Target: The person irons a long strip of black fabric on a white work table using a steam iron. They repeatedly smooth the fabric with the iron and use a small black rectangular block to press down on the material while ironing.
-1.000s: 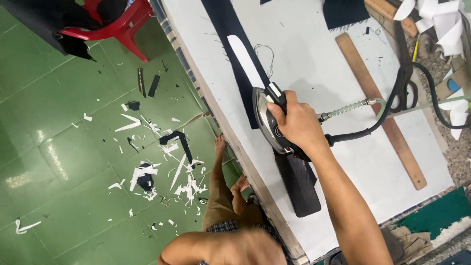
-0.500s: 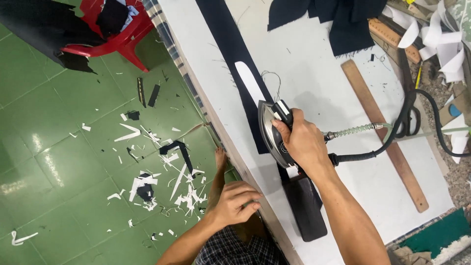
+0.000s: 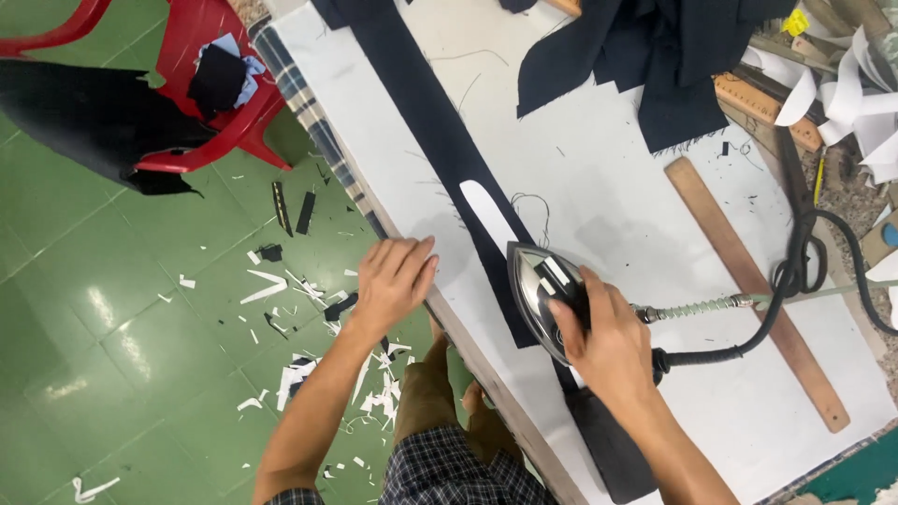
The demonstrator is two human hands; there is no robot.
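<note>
Right hand is wrapped tight around the handle of the iron, fingers curled fully over the top, a full closed grip with nothing slack in it. The iron sits flat on the long dark fabric strip, which runs along the tabletop close to its floor-side edge, from the far corner down toward me. Just ahead of the iron's nose I see a white pointed piece lying on the strip. Left hand is spread open, palm down, fingers apart, pressed flat on the white cover right at the floor-side edge of the tabletop, beside the strip and holding nothing. A coiled spring sleeve and black cord trail away from the iron's heel toward the opposite edge, crossing a long wooden ruler that lies flat, well apart from the strip. A heap of dark cloth pieces sits at the far end of the tabletop, near the ruler's far tip. Down on the green floor, white and dark offcuts are scattered below the tabletop's edge, and a red plastic chair stands farther off with dark cloth draped on it.
</note>
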